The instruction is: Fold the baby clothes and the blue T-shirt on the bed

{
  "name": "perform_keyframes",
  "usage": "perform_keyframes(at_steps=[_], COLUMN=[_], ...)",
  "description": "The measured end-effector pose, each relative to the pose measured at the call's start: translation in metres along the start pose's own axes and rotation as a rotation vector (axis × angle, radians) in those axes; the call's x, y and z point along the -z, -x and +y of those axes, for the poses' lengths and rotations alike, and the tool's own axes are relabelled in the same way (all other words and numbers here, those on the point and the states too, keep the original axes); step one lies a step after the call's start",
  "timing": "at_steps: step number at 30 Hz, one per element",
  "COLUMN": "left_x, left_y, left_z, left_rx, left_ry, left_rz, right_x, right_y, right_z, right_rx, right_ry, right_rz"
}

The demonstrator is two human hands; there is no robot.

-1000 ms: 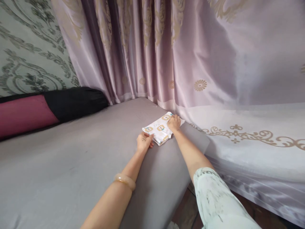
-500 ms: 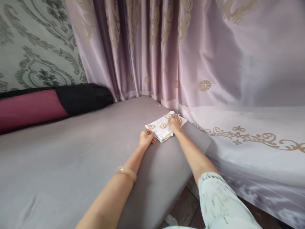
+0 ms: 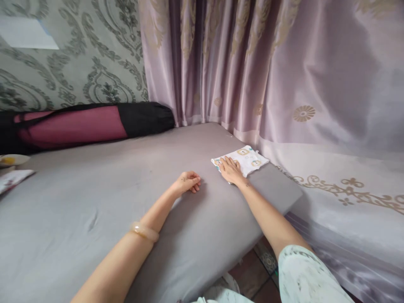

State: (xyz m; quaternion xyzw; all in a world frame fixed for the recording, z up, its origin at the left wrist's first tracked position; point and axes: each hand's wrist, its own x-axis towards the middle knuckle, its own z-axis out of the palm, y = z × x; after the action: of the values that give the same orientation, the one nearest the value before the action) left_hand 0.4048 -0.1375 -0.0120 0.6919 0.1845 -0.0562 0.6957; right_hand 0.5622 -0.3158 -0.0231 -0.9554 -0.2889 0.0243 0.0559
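A folded white cloth [image 3: 249, 159] with tan and blue printed figures lies on the grey bed surface [image 3: 176, 151], close to its far right edge. My right hand [image 3: 231, 169] rests flat on the left part of this cloth, fingers spread, covering some of the print. Left of the cloth and apart from it, my left hand [image 3: 188, 182] hovers low over the grey surface. Its fingers are loosely curled together, and nothing shows in them. A pale bangle [image 3: 144, 232] sits on my left forearm.
A maroon and black long bag [image 3: 78, 126] lies along the patterned wall. Purple curtains [image 3: 217, 63] hang behind and to the right. At the far left are a dish [image 3: 19, 160] with something yellow and a printed packet [image 3: 14, 180]. Tiled floor [image 3: 252, 273] shows below the bed edge.
My left hand has let go of the cloth's near left corner and moved left. My right hand has slid from the cloth's right part to its left part. The view has turned left.
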Motion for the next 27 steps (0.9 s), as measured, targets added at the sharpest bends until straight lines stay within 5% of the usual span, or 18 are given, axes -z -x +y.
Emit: perform_keyframes(at_steps=[11,21,27], left_x=[0.089,0.141,0.154], left_y=[0.059,0.103,0.115], left_z=[-0.021,-0.035,-0.042], left_rx=[0.042,0.064,0.083], left_ry=[-0.101,-0.227,-0.176], left_rz=[0.209,0.298,0.324], right_x=[-0.009,-0.037,-0.048], right_y=[-0.009,-0.039,-0.062], right_z=[0.009,0.039,0.056], right_rx=[0.013,0.089,0.088], right_ry=[0.109,0.018,-0.072], right_rz=[0.03,0.163,0.183])
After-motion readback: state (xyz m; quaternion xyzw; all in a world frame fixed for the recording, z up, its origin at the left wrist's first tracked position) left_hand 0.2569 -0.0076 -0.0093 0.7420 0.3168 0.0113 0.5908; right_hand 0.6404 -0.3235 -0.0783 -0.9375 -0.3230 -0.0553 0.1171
